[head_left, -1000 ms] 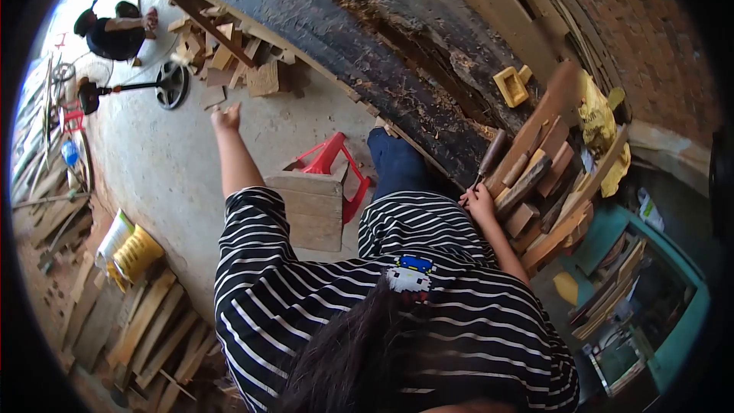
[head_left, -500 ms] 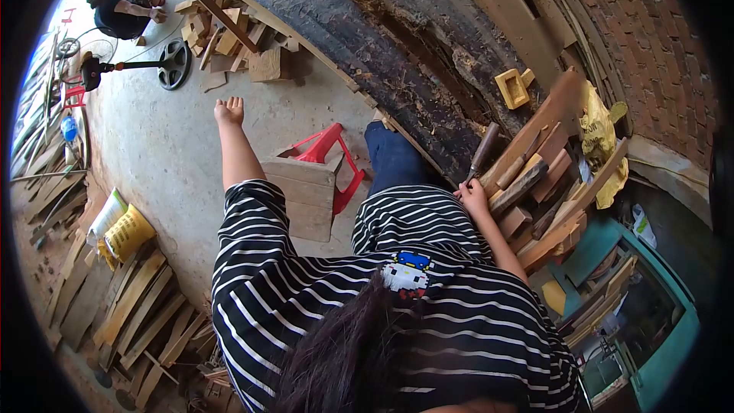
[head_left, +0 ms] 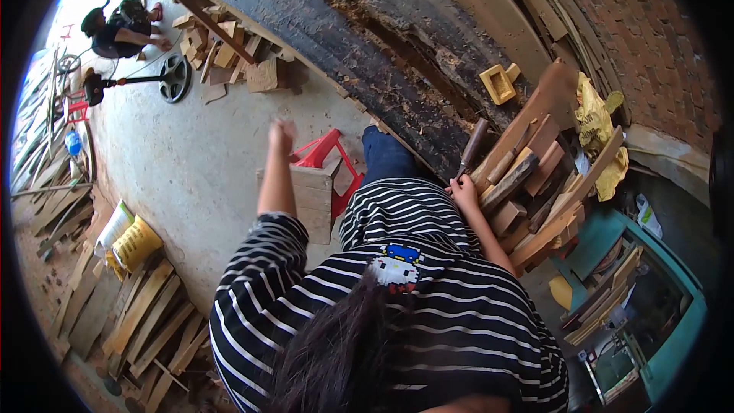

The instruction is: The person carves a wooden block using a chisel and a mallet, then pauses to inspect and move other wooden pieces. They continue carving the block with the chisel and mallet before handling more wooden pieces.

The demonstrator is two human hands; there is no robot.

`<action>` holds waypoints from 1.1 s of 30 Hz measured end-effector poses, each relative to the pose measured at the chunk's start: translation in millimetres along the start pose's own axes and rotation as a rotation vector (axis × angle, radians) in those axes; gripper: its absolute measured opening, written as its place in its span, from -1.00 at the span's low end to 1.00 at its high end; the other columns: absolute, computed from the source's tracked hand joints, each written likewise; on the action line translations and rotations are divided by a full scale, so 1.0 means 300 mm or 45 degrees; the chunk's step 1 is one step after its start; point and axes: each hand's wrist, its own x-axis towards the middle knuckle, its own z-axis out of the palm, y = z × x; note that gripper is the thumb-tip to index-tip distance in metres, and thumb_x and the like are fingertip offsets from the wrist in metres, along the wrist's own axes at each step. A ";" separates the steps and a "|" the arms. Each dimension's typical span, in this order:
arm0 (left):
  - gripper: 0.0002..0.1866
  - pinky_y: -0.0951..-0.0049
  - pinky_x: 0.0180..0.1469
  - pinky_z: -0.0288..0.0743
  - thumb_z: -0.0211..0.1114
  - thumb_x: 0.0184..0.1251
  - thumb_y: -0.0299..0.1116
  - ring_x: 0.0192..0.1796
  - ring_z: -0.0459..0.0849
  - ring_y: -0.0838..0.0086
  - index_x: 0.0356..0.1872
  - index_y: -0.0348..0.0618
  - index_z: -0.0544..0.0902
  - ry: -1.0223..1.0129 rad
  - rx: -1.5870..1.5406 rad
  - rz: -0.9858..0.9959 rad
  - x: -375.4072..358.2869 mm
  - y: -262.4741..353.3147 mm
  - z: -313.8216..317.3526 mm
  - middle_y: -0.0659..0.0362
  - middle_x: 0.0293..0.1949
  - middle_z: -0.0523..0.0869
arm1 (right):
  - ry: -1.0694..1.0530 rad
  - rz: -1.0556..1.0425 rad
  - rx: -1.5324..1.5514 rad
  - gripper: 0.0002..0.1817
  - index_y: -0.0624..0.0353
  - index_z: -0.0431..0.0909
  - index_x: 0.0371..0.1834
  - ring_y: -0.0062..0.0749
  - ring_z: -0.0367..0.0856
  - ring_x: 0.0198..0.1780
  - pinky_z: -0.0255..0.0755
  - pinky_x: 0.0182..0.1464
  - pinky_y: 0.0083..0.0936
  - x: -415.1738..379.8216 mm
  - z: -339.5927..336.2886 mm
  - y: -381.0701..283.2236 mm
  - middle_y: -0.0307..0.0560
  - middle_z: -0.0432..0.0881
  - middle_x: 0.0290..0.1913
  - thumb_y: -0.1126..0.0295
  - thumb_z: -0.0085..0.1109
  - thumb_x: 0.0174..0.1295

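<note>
My right hand [head_left: 463, 190] is closed around the metal end of a chisel [head_left: 475, 141], whose dark wooden handle points up and away from me. It rests at the near edge of a dark, rough wooden slab [head_left: 397, 76], beside a heap of wood pieces and wooden handles [head_left: 527, 172]. My left hand [head_left: 281, 136] is raised over the floor with nothing visible in it, near a red plastic stool [head_left: 325, 149] and a wooden block [head_left: 310, 195]. Motion smears its fingers.
A small yellow wooden frame [head_left: 501, 86] lies on the slab. Offcuts [head_left: 225, 53] are piled on the floor, with a crouching person [head_left: 118, 30] behind them. A teal cabinet [head_left: 665, 321] stands at right, yellow sacks [head_left: 136, 243] and planks [head_left: 145, 313] at left.
My left hand has swung to the right, towards the red stool, and is now blurred. My right hand still holds the chisel, and the whole view has shifted slightly.
</note>
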 end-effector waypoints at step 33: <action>-0.72 0.21 -0.11 0.42 0.09 0.26 -0.06 -0.16 0.68 0.37 -0.15 0.13 0.66 -2.014 3.320 1.161 -0.541 0.060 0.456 0.15 -0.17 0.70 | 0.937 -0.324 0.201 -0.77 0.17 0.45 -0.34 -0.63 0.33 -0.61 0.21 -0.56 -0.65 -0.068 0.109 -0.018 -0.26 0.38 -0.61 0.26 -0.08 0.38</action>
